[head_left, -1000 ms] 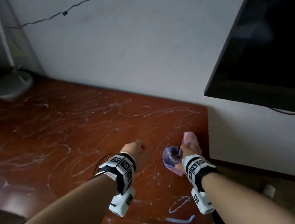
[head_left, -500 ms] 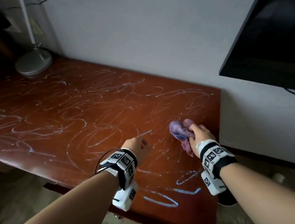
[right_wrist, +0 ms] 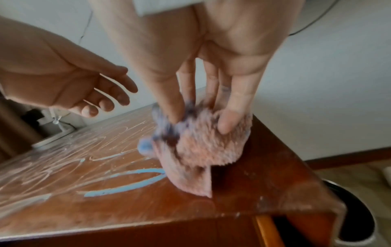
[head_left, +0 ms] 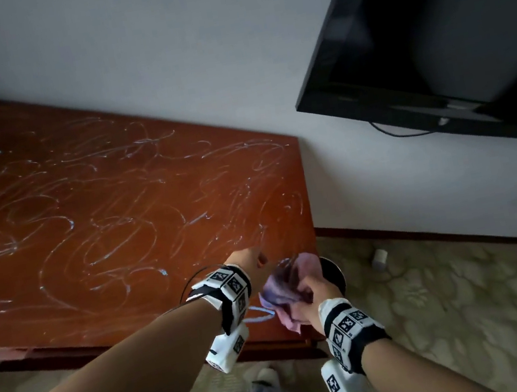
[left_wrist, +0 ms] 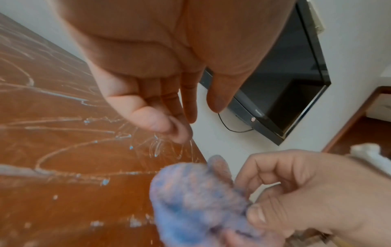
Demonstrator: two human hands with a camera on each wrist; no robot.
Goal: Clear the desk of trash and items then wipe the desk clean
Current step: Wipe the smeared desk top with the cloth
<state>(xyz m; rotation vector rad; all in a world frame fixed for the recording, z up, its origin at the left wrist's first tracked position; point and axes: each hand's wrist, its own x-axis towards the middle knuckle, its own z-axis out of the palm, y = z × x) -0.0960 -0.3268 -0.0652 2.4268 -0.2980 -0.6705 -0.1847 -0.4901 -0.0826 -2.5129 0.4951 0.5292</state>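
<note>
Right hand (head_left: 314, 301) pinches cloth (head_left: 283, 289) beside round bin (head_left: 333, 274).

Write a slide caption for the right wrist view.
Right hand grips a pink cloth over the desk's chalk-streaked corner, left hand open alongside.

Your head view is dim and soft, with wide-angle bending at the edges. The glossy reddish-brown wooden surface (head_left: 87, 204) shows pale sheen. In both wrist views, the fluffy pink-and-blue cloth (right_wrist: 203, 143) is blurred and your near palms loom large.
</note>
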